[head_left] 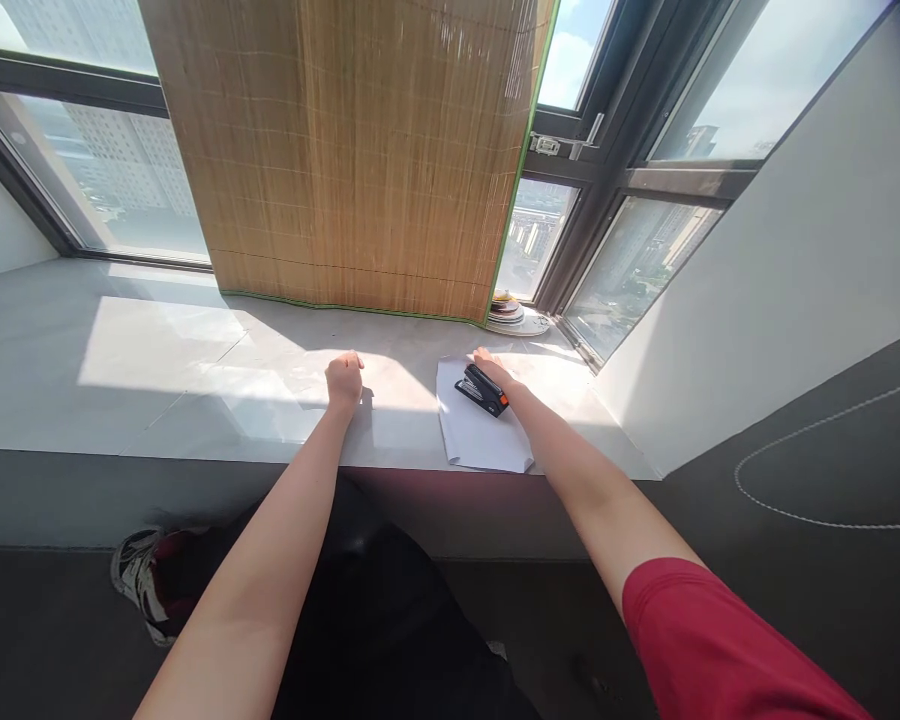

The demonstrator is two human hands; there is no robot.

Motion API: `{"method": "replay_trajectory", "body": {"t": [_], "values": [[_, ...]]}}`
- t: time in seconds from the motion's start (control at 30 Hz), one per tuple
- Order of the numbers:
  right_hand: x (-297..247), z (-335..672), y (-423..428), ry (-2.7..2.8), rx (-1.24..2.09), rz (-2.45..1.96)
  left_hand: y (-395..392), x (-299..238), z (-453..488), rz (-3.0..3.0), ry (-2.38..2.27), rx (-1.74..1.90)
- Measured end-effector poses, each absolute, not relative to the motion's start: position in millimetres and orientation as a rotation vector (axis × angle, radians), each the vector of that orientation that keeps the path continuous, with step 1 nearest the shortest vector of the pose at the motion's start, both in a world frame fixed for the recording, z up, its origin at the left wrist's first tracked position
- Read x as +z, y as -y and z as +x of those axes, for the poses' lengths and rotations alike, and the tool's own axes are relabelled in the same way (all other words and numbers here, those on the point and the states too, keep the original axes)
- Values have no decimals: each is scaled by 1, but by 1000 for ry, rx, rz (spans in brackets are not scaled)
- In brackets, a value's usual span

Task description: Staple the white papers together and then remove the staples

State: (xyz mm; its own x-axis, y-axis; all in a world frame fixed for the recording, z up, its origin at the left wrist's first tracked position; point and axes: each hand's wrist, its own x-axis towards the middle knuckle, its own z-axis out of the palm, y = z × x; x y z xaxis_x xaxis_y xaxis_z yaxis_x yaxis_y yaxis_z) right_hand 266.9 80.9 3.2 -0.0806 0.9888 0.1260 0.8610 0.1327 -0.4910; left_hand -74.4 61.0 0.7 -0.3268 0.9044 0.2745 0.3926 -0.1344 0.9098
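Note:
My left hand (344,380) is closed in a fist over the pale window sill, left of the paper, with nothing showing in it. On the right, my right hand (496,368) is closed at the far edge of some white paper (480,440), right beside a stapler (482,389). The stapler is black with an orange part at its near end, and it lies slanted on the sheets. It covers part of the right hand, whose fingers are curled and only partly visible.
A bamboo blind (352,160) with green edging hangs down to the sill (270,400). A stack of plates (514,318) stands behind its right corner. Dark-framed windows (622,150) surround the sill. A beaded cord (765,510) loops at the right wall.

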Motion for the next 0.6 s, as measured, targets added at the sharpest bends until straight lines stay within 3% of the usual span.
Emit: {"method": "replay_trajectory", "body": {"t": [0.17, 0.33, 0.6], "values": [[-2, 176, -105, 2145, 429, -1766, -46, 20, -70, 1339, -1753, 1767], [-10, 96, -116, 2235, 444, -1678, -36, 33, -69, 1377, -1854, 1838], [20, 81, -104, 2005, 411, -1477, -22, 52, -89, 1227, -1961, 1935]]}}
